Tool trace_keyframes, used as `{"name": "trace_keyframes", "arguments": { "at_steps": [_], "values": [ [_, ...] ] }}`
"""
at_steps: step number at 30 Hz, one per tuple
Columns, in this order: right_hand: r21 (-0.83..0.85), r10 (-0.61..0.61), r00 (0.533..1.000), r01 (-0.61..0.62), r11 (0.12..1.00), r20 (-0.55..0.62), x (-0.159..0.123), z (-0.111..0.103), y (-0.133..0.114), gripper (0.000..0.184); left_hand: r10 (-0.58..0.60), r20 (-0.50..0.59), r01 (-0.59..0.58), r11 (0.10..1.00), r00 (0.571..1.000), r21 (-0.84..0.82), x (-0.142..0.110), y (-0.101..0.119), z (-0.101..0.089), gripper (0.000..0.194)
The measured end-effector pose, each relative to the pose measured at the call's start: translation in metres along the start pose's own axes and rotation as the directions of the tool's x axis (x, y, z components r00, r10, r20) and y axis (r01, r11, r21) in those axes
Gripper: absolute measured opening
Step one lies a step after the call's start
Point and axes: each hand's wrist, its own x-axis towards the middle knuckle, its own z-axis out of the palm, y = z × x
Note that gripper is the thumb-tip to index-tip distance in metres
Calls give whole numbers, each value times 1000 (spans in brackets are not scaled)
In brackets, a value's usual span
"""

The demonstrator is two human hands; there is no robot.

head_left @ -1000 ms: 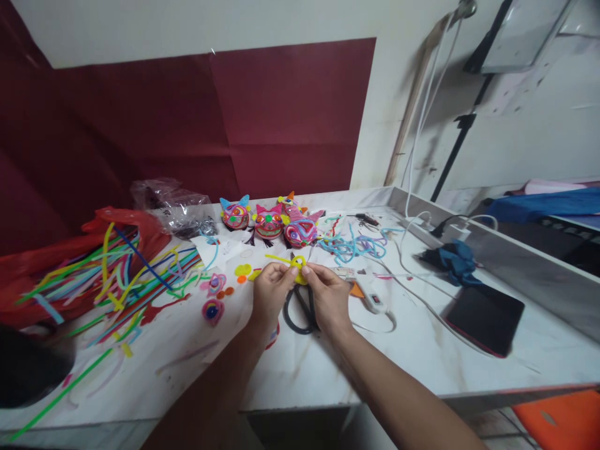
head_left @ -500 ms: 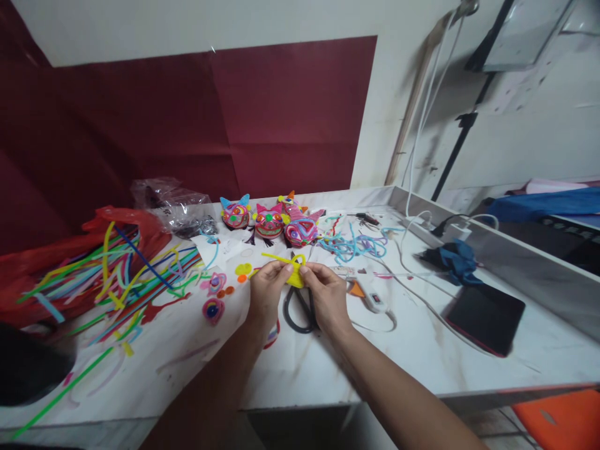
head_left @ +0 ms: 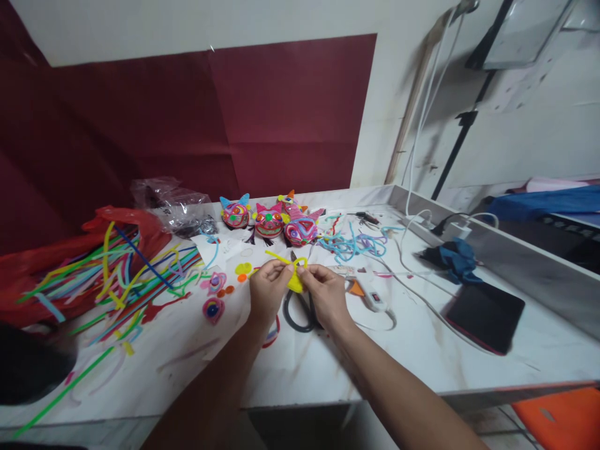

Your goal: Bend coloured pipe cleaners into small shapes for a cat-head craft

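Between my fingertips is a yellow pipe cleaner [head_left: 295,282], bent into a flat coiled piece with a loop on top and a loose end sticking out to the left. My left hand [head_left: 269,290] pinches its left side. On the right side, my right hand [head_left: 325,294] grips it with thumb and fingers. Black-handled scissors [head_left: 299,328] lie on the table just beneath, partly covered by my right hand. Left of my hands are yellow and orange round pieces [head_left: 242,269] and pink pieces with blue centres [head_left: 213,310].
Several colourful pipe-cleaner animal heads [head_left: 269,222] stand at the back. Loose pipe cleaners [head_left: 135,269] spill from a red bag [head_left: 154,228] at left. A glue gun [head_left: 374,299], tangled blue strands [head_left: 351,245] and a black tablet-like device [head_left: 487,319] lie right.
My hands have shifted the yellow pipe cleaner slightly, so its coiled part shows more and its loop leans to the right. Both hands keep their pinch. The table things stay put.
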Motion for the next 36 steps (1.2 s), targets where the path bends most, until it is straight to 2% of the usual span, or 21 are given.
{"name": "trace_keyframes", "arguments": {
  "at_steps": [3, 6, 9, 11, 14, 19, 21, 23, 27, 29, 32, 36],
  "values": [
    [-1, 3, 1000, -3, 1000, 3, -1, 0, -1, 27, 60, 0, -60, 996, 998, 69, -2, 4, 0, 14],
    [-8, 4, 1000, -4, 1000, 3, -1, 0, -3, 28, 155, 6, -153, 966, 988, 207, -5, 6, -3, 13],
    [-14, 4, 1000, -4, 1000, 8, -3, 1, -7, 28, 315, 47, -308, 868, 948, 391, -6, 7, -8, 10],
    [-16, 4, 1000, -3, 1000, 11, -4, 1, -9, 29, 374, 114, -382, 796, 920, 470, -7, 8, -11, 10],
    [-21, 9, 1000, -9, 1000, 8, -4, 1, -10, 29, 373, 222, -433, 755, 901, 493, -6, 10, -14, 10],
    [-22, 23, 1000, -23, 999, -9, -1, 0, -7, 27, 338, 276, -426, 818, 900, 386, 2, 13, -17, 11],
    [-23, 30, 1000, -30, 999, -6, 0, 0, -7, 26, 300, 274, -383, 861, 914, 334, 6, 16, -18, 12],
    [-21, 34, 999, -34, 999, 1, -1, 0, -8, 26, 218, 269, -293, 913, 938, 283, 10, 18, -20, 11],
    [-22, 46, 999, -46, 999, 18, -2, 1, -10, 28, -37, 261, 6, 993, 965, 117, 15, 19, -20, 13],
    [-25, 46, 999, -45, 999, 27, -2, 1, -11, 27, -133, 249, 128, 991, 959, 37, 16, 17, -19, 22],
    [-38, 36, 998, -35, 999, 47, -2, 0, -10, 27, -233, 257, 249, 968, 938, -29, 16, 14, -20, 32],
    [-31, 25, 997, -23, 999, 71, -2, -1, -7, 28, -331, 362, 375, 925, 872, -58, 17, 13, -22, 38]
  ]
}}
